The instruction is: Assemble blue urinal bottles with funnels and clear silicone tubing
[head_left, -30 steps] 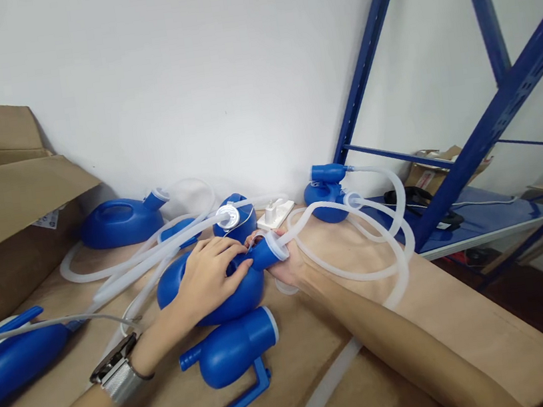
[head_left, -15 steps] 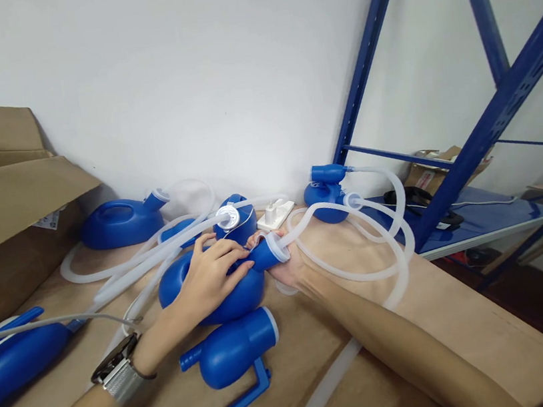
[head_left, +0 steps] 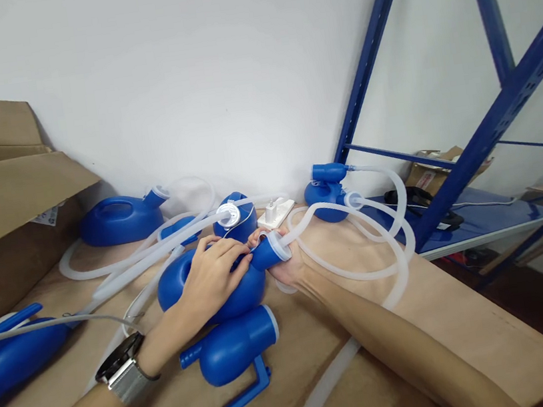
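In the middle of the table lies a blue plastic urinal bottle (head_left: 176, 281) on its side, its neck pointing right. My right hand (head_left: 288, 267) is wrapped round that neck from behind and below, beside the white cap (head_left: 279, 245). A translucent hose (head_left: 299, 225) runs out of the cap. My left hand (head_left: 218, 271) lies over the bottle, with thumb and fingertips pinched together at the neck, close to a thin white strip by my right fingers. What the left fingertips hold is hidden. Just in front lies a blue cup-shaped receiver (head_left: 236, 350) with a bent handle.
More blue bottles (head_left: 120, 221) with hoses stand along the wall, and another pair of parts (head_left: 329, 199) sits at the right. A white power strip (head_left: 277, 213) lies behind my hands. An open cardboard box (head_left: 10, 213) stands left; blue shelving (head_left: 476, 148) rises right.
My left fingertips have drawn slightly closer together at the bottle's neck. The right hand keeps its hold, and the view has shifted a little.
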The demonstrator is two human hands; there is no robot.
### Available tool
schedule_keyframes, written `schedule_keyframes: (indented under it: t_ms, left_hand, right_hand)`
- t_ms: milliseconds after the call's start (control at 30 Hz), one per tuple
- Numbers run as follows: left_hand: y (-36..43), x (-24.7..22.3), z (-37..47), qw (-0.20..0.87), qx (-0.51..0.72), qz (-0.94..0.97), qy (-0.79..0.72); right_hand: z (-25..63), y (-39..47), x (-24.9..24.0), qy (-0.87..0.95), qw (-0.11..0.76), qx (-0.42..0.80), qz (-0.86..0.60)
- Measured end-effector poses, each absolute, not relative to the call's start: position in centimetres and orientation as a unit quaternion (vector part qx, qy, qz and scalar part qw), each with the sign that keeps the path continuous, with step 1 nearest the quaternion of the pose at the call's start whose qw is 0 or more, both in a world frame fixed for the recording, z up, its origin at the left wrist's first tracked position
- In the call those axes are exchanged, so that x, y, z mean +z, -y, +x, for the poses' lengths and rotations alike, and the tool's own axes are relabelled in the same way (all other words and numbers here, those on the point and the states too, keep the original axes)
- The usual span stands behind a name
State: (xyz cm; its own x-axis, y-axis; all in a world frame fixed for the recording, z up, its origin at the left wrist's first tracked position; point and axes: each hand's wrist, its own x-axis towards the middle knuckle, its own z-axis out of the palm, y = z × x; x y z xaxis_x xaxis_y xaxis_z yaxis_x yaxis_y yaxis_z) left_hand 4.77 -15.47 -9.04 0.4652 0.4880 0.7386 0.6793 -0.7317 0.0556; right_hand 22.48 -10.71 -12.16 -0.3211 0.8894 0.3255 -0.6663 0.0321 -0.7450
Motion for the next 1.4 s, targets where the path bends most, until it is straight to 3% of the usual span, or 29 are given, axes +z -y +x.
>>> schedule_keyframes:
  t_ms: [400, 633, 967, 1067, 1233, 1400]
  left_hand:
    - [15.7, -8.9, 5.4, 0.188, -0.342, -0.863, 0.321]
    - [15.1, -9.7, 5.0, 0.151, -0.381, -0.852, 0.326]
    - [15.6, -8.2, 4.4, 0.097, -0.336, -0.87, 0.347]
    - [15.3, -7.8, 3.2, 0.073, -0.292, -0.892, 0.337]
    - [14.3, -7.5, 0.6, 0.099, -0.221, -0.908, 0.341]
    - [16.0, -5.8, 0.1, 0.111, -0.2, -0.912, 0.34]
  right_hand:
    - [22.3, 10.9, -11.9, 0.469, 0.587, 0.64, -0.161]
    - [22.3, 10.7, -11.8, 0.466, 0.577, 0.648, -0.173]
    - [26.9, 10.1, -10.9, 0.539, 0.479, 0.617, -0.315]
    - [30.7, 11.4, -11.1, 0.605, 0.422, 0.552, -0.389]
    - [34.2, 14.8, -12.2, 0.822, 0.204, 0.313, -0.429]
    - [33.9, 15.4, -12.1, 0.853, 0.22, 0.218, -0.42]
